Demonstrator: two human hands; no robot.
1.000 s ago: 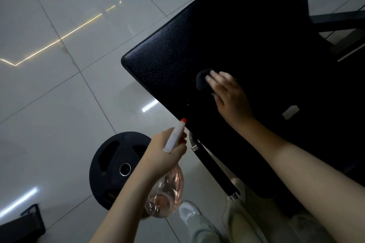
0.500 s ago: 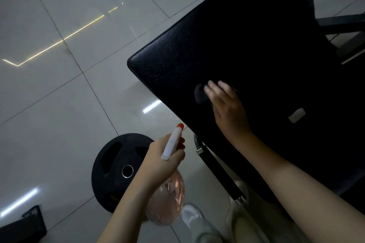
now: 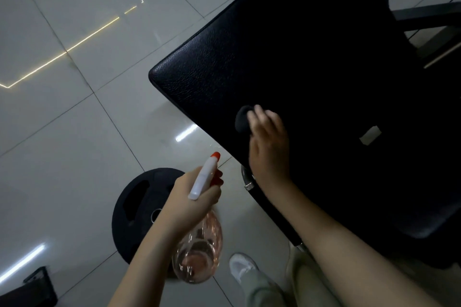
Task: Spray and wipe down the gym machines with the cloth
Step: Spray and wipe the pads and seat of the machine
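Nearest, the left grip is curled tight round the neck of the spray bottle, with fingers at the red trigger and the nozzle aimed toward the bench edge. The bottle is clear and pinkish, and how full it is I cannot tell. A squeeze from this angle could send mist past the pad onto the floor, leaving the glossy tiles slick around the shoe and the weight plate. Farther on, the right grip has its fingers stretched over the cloth, pressing it on the bench close to the near edge. The cloth is small, dark and bunched into a wad, and it is hard to pick out from the black grained pad. Wadded like that it covers little, so patches may be missed, or a stroke could push it off the edge.
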